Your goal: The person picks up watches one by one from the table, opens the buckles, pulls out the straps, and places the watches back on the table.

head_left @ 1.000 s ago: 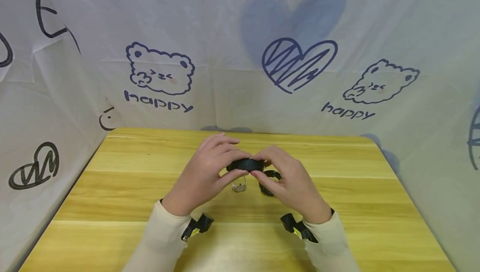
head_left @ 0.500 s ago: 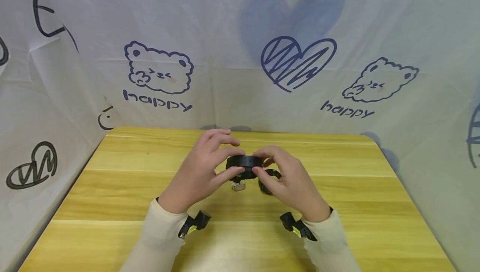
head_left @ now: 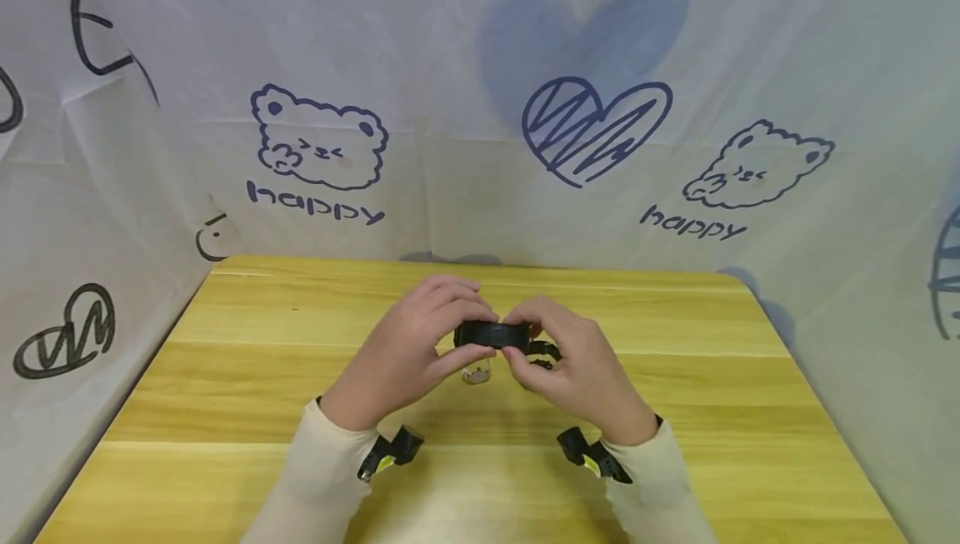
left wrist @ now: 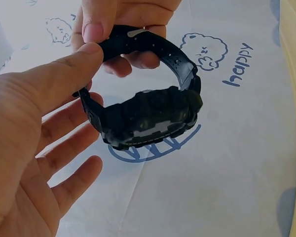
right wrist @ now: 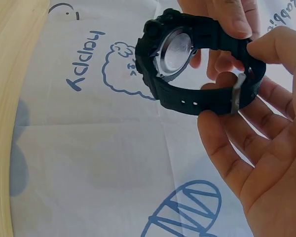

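Both hands hold one black wristwatch (head_left: 492, 334) above the table, its strap joined into a loop. My left hand (head_left: 408, 352) pinches the strap between thumb and index finger, the other fingers spread. On the opposite side my right hand (head_left: 581, 365) grips the strap close to the metal buckle (right wrist: 238, 93). In the right wrist view the round silver case back (right wrist: 176, 52) faces the camera. The chunky watch case (left wrist: 153, 118) hangs at the lower part of the loop in the left wrist view. Fingers hide part of the strap.
On the wooden table (head_left: 300, 411) just below the hands lies a small pale watch (head_left: 477, 375). Another black watch (head_left: 543, 350) lies partly hidden behind the right hand. A white printed cloth (head_left: 450, 111) hangs behind the table's far edge.
The black wristwatch tilted so its case showed below the strap, then turned back level. The left fingers spread, then closed in again. The right hand now covers more of the table's black watch.
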{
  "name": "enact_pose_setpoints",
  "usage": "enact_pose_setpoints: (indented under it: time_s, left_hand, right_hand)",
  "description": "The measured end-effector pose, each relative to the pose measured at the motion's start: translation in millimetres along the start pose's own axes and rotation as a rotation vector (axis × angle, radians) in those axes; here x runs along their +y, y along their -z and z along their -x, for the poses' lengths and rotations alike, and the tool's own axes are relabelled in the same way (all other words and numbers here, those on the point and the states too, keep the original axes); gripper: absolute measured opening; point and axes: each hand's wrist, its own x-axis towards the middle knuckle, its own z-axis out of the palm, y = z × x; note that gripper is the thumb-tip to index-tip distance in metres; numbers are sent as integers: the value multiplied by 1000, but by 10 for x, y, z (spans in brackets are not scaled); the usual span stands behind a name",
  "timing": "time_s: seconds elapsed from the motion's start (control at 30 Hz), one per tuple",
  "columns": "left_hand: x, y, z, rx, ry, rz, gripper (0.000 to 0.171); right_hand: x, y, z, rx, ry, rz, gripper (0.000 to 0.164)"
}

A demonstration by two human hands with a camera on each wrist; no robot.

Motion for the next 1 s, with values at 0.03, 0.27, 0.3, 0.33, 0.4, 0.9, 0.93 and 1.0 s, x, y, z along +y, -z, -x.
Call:
enact_pose_setpoints:
  time_s: [0.03,0.27,0.3,0.33,0.4,0.9,0.93,1.0]
  left_hand:
    - [-2,-5,2,-3,4,-3,29]
    - [5,-13,-2,-8,16,-16,29]
    - [5,-12,0,-8,19,-13,28]
    - [5,-10,0,-5,24,-9,28]
    - [6,-6,3,-2,36,-3,28]
    - [-49,-127,10,-120,149,-92,32]
    - [-51,-132,8,-126,154,-102,33]
    - [-50,-141,2,-132,155,-112,34]
  right_hand:
    - [9,3,10,5,-9,-8,22]
    - [49,21,43,21,-19,-38,30]
    - [44,23,38,17,-18,-25,30]
    - [43,25,33,13,-18,-16,30]
    - [40,33,24,7,-11,11,28]
    - [103,30,9,-41,30,87,27]
    - [105,26,8,-43,33,93,27]
    - [109,21,10,-42,39,103,27]
